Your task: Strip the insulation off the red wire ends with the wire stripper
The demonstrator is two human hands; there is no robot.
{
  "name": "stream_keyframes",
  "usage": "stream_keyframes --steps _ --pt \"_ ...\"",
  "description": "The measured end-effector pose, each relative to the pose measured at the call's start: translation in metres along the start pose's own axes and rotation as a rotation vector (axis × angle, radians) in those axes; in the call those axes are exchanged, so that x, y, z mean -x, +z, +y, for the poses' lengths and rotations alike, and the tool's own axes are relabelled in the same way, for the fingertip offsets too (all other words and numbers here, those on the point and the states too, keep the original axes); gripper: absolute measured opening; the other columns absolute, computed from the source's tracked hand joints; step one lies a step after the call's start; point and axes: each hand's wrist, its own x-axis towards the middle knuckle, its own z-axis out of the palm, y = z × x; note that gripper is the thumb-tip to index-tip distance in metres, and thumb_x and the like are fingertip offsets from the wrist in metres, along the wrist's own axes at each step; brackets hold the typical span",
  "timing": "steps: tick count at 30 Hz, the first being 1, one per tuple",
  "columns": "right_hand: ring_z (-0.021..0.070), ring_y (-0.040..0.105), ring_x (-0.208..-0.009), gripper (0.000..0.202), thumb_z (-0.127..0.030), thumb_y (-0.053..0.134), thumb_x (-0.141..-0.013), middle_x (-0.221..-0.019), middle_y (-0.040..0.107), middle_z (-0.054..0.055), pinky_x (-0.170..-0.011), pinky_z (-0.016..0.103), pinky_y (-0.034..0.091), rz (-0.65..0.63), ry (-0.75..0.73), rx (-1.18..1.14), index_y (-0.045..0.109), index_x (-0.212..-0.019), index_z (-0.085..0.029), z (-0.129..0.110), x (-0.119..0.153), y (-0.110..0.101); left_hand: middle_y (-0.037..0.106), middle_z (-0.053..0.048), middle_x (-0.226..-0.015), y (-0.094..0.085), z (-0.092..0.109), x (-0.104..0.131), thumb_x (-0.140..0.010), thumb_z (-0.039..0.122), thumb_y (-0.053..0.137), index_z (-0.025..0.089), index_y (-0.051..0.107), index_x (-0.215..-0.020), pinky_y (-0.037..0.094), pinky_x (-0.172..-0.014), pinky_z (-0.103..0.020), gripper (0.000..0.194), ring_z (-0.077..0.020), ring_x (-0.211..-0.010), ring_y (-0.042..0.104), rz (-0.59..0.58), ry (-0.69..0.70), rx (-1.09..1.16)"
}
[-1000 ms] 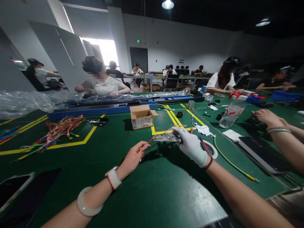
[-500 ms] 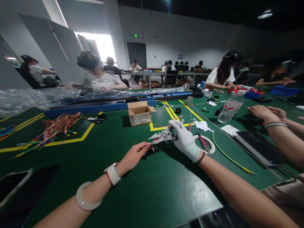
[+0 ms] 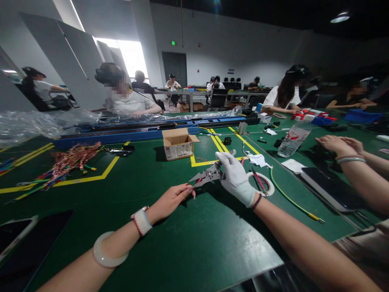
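My bare left hand [image 3: 172, 201] is closed in a pinch on a short red wire [image 3: 199, 180], mostly hidden by the fingers and the tool. My right hand [image 3: 236, 173], in a white glove, is wrapped round a pair of silver wire strippers [image 3: 210, 173]. Their jaws point left and lie across the red wire, close to my left fingertips. Whether the jaws are fully closed I cannot make out. Just right of the glove, a roll of white tape [image 3: 270, 183] lies on the green table, with a red-and-black tool [image 3: 259, 181] across it.
Beyond my hands stands an open cardboard box [image 3: 179, 151]. Stripped copper wires [image 3: 71, 164] are heaped at left. A yellow-green cable [image 3: 290, 202], a water bottle [image 3: 294, 140] and a dark tablet [image 3: 332, 188] lie at right, near a co-worker's hands [image 3: 340, 147].
The view has shifted slightly. Both hands keep their hold on the wire and the wire strippers; the copper strands seen above the glove earlier no longer show.
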Motion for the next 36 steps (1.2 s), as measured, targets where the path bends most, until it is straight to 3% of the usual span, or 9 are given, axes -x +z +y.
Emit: stream_keyframes --steps 4,8,13,27,36 --pt "0.0299 0.048 -0.117 0.075 -0.007 0.052 -0.065 -0.13 0.046 0.018 -0.097 0.044 0.043 -0.025 -0.004 -0.019 0.037 -0.139 -0.013 -0.003 0.0 0.0 0.057 -0.001 -0.078 0.001 -0.002 0.001 -0.095 0.043 0.037 0.018 0.067 -0.087 0.038 -0.064 -0.024 0.04 -0.0151 -0.068 0.049 -0.04 0.011 -0.01" --pt "0.0303 0.048 -0.117 0.075 -0.011 0.055 -0.067 -0.131 0.045 0.018 -0.097 0.045 0.043 -0.057 -0.004 -0.051 0.034 -0.139 -0.014 -0.006 -0.001 0.0 0.052 0.0 -0.074 0.002 -0.005 0.002 -0.094 0.046 0.037 0.018 0.064 -0.095 0.035 -0.056 -0.022 0.039 -0.0141 -0.062 0.043 0.029 -0.024 0.021" --pt "0.0307 0.05 -0.114 0.072 -0.017 0.056 -0.071 -0.128 0.047 0.019 -0.094 0.044 0.044 -0.096 -0.007 -0.064 0.034 -0.139 -0.012 -0.006 -0.001 0.001 0.053 0.0 -0.077 0.003 -0.007 0.002 -0.094 0.046 0.038 0.018 0.064 -0.095 0.037 -0.058 -0.023 0.037 -0.0138 -0.064 0.044 0.036 -0.023 0.048" --pt "0.0319 0.051 -0.105 0.072 -0.014 0.054 -0.071 -0.129 0.047 0.02 -0.088 0.044 0.043 -0.174 -0.022 0.137 0.034 -0.14 -0.009 -0.013 -0.002 -0.011 0.049 0.001 -0.07 0.003 -0.007 0.002 -0.093 0.049 0.039 0.017 0.061 -0.092 0.037 -0.054 -0.022 0.039 -0.0121 -0.059 0.043 0.012 -0.057 0.106" --pt "0.0285 0.052 -0.1 0.053 -0.017 0.056 -0.075 -0.118 0.055 0.017 -0.085 0.038 0.042 -0.265 0.012 0.163 0.049 -0.126 -0.01 -0.018 -0.005 -0.014 0.05 0.001 -0.07 0.003 -0.008 0.002 -0.092 0.05 0.04 0.018 0.06 -0.092 0.038 -0.055 -0.023 0.039 -0.0125 -0.058 0.042 0.019 -0.079 0.143"
